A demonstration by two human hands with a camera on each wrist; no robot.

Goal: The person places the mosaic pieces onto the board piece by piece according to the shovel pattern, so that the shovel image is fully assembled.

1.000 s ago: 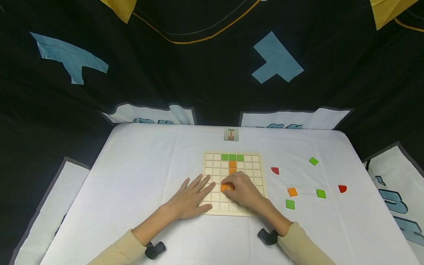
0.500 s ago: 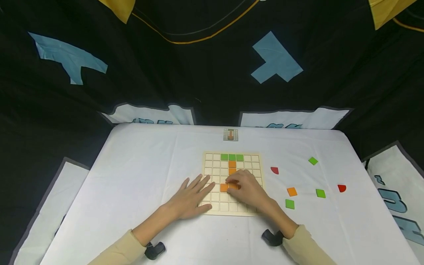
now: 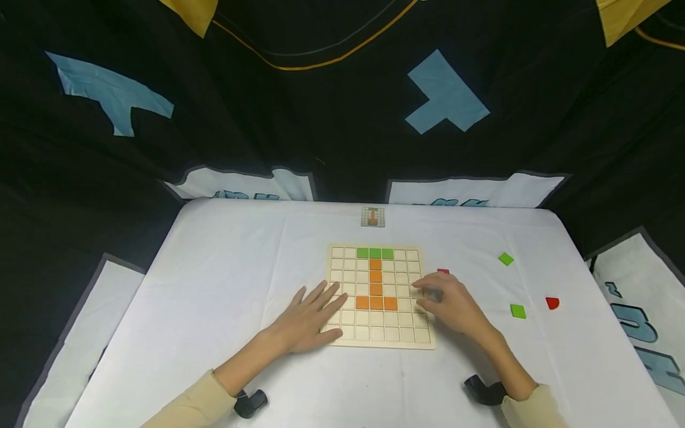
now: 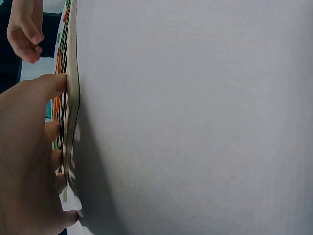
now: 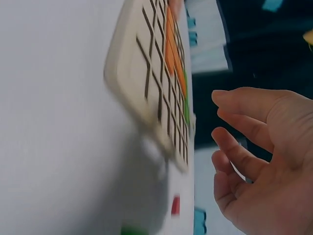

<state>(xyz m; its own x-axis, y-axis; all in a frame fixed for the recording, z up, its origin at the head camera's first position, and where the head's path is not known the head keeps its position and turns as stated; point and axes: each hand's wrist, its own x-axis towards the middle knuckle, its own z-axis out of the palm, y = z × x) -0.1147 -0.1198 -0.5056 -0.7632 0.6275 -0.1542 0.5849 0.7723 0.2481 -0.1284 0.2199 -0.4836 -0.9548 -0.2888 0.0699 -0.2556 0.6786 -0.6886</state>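
Note:
A pale wooden grid board [image 3: 407,333] lies on the white table. Across its top row sit several green square tiles [image 3: 375,253]; below them orange square tiles [image 3: 376,277] form a column that ends in a row of orange tiles [image 3: 390,304]. My left hand [image 3: 307,321] rests with spread fingers on the board's left edge; in the left wrist view the thumb and fingertips [image 4: 59,84] touch that edge. My right hand [image 3: 449,301] hovers at the board's right edge, fingers loosely bent with nothing between them, as the right wrist view also shows [image 5: 264,156].
Right of the board lie green tiles [image 3: 518,311], another green tile [image 3: 505,259] and a red quarter-round piece [image 3: 552,304]. A second red piece [image 3: 443,271] peeks out behind my right hand. A small pattern card [image 3: 373,217] lies beyond the board.
My right hand has let go of an orange tile in the lower row and moved right, off the tiles to the board's right edge. The left hand stays put.

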